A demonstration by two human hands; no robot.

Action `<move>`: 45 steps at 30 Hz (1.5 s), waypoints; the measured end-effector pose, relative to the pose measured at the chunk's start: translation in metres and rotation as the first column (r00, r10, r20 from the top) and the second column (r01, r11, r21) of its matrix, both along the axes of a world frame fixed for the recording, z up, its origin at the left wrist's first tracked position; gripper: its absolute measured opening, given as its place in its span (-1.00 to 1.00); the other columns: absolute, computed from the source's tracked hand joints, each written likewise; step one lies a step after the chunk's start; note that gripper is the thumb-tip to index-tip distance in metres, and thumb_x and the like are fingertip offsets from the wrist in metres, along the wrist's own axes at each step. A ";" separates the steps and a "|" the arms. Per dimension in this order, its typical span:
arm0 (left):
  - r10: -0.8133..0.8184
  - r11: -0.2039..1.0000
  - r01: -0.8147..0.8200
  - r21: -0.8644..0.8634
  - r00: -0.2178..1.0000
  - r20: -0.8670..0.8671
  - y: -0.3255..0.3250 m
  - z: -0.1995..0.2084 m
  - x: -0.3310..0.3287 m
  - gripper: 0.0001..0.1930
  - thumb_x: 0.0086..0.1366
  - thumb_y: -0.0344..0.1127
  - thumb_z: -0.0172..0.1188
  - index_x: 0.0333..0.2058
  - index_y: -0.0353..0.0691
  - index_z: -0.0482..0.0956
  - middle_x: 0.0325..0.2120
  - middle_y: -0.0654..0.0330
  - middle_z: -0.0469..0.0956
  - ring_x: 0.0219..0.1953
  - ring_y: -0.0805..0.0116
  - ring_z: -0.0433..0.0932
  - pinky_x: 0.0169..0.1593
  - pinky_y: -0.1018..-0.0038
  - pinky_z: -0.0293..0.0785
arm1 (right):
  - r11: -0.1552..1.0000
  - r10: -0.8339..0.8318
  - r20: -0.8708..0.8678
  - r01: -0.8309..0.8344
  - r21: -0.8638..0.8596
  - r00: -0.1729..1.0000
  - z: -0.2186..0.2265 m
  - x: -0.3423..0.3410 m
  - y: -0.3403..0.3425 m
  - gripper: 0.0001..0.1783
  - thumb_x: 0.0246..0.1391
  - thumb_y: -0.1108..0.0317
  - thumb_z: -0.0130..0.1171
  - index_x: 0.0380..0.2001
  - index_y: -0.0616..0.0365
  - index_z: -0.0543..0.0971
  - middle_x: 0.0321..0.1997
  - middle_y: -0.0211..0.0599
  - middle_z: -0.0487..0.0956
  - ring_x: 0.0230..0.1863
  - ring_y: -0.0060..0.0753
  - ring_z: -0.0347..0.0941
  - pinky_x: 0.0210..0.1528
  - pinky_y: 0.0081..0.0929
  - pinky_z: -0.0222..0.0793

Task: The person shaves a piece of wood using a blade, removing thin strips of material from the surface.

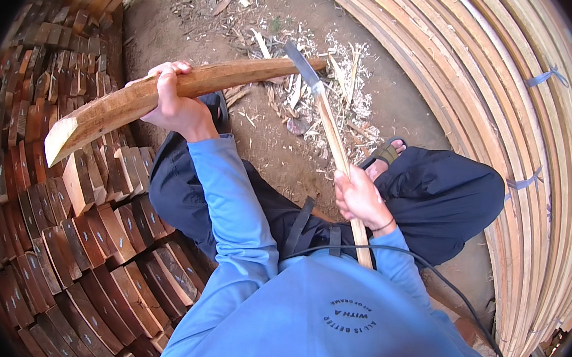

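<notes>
My left hand (173, 100) is wrapped around a long piece of timber (230, 75), with its pale cut end toward the left. The timber's narrow far end (318, 64) reaches down to the wood chips on the ground. In my right hand (360, 197) is a chopping tool with a straight wooden handle (333, 133) and a flat metal blade (301, 64). The blade lies across the timber near its far end; whether it touches the wood I cannot tell. The handle's lower end is close to my body.
Stacked dark wood blocks (82, 256) fill the left side. Long pale boards (512, 83), tied with blue strips (546, 77), curve along the right. Wood chips (360, 110) cover the dirt ground ahead. A black cable (453, 285) runs over my right arm.
</notes>
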State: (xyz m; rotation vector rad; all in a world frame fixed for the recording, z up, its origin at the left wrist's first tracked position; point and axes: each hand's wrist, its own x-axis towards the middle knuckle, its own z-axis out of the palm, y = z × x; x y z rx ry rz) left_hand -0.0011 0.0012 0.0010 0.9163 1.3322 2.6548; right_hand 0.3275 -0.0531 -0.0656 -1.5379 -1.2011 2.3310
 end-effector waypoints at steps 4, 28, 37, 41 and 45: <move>-0.081 0.996 0.082 0.026 0.996 -0.037 0.005 0.008 0.015 -0.79 0.11 -0.59 0.12 -0.33 -0.20 0.30 -0.55 0.03 0.51 -0.52 0.24 0.55 -0.34 0.22 0.63 | 0.995 -0.045 0.026 0.042 0.095 0.999 -0.016 -0.032 0.020 -0.76 0.48 0.26 -0.12 -0.31 0.13 0.32 -0.67 -0.52 0.29 -0.80 -0.61 0.19 -0.81 -0.52 0.18; -0.088 0.996 0.089 0.010 0.995 -0.049 0.009 0.007 0.023 -0.82 0.11 -0.58 0.16 -0.35 -0.23 0.36 -0.53 0.05 0.53 -0.52 0.27 0.55 -0.34 0.29 0.60 | 0.998 -0.060 0.017 0.060 -0.030 0.998 0.015 0.002 -0.003 -0.80 0.47 0.26 -0.12 -0.26 0.12 0.31 -0.69 -0.53 0.27 -0.81 -0.60 0.20 -0.81 -0.52 0.18; -0.205 0.979 0.205 -0.021 0.961 -0.186 0.004 0.014 0.037 -0.73 0.10 -0.55 0.14 -0.27 -0.13 0.31 -0.57 0.10 0.47 -0.50 0.29 0.50 -0.32 0.27 0.57 | 0.998 -0.049 -0.006 0.049 -0.027 0.999 0.006 -0.004 0.019 -0.84 0.50 0.23 -0.14 -0.22 0.02 0.27 -0.55 -0.58 0.22 -0.70 -0.72 0.10 -0.74 -0.62 0.08; -0.275 0.961 0.276 -0.008 0.953 -0.130 0.004 0.016 0.033 -0.74 0.09 -0.55 0.12 -0.27 -0.10 0.32 -0.55 0.11 0.47 -0.48 0.28 0.49 -0.25 0.19 0.56 | 0.991 -0.057 -0.041 0.051 -0.123 0.998 -0.003 -0.002 0.020 -0.82 0.51 0.22 -0.12 -0.23 0.00 0.26 -0.55 -0.57 0.22 -0.69 -0.74 0.09 -0.74 -0.63 0.06; -0.328 0.944 0.330 0.012 0.941 -0.085 -0.003 0.012 0.021 -0.76 0.10 -0.53 0.12 -0.26 -0.09 0.36 -0.53 0.11 0.48 -0.47 0.27 0.49 -0.20 0.14 0.55 | 0.989 -0.034 -0.042 0.028 -0.145 0.999 -0.007 -0.008 0.021 -0.82 0.51 0.23 -0.12 -0.24 0.00 0.26 -0.55 -0.57 0.22 -0.70 -0.73 0.09 -0.75 -0.62 0.06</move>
